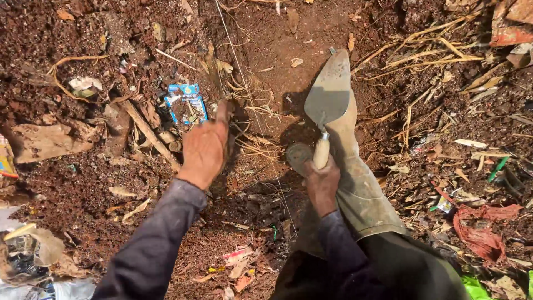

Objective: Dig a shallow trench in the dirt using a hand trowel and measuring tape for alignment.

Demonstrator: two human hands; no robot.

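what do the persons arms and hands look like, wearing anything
Both arms are covered to the wrist by long dark grey-blue sleeves, slightly creased. The left hand and the right hand are bare: no gloves, rings or watch visible. Both look dusted with reddish soil.

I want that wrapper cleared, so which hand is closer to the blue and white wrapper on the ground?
Left. The left hand reaches just below the blue and white wrapper; the right hand holds a trowel well off to its right.

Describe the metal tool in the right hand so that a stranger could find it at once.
Start from the muddy rubber boot standing on the red soil. The right hand beside it grips a pale wooden handle. Above it rises the trowel, the only flat, pointed grey metal blade among the roots and litter.
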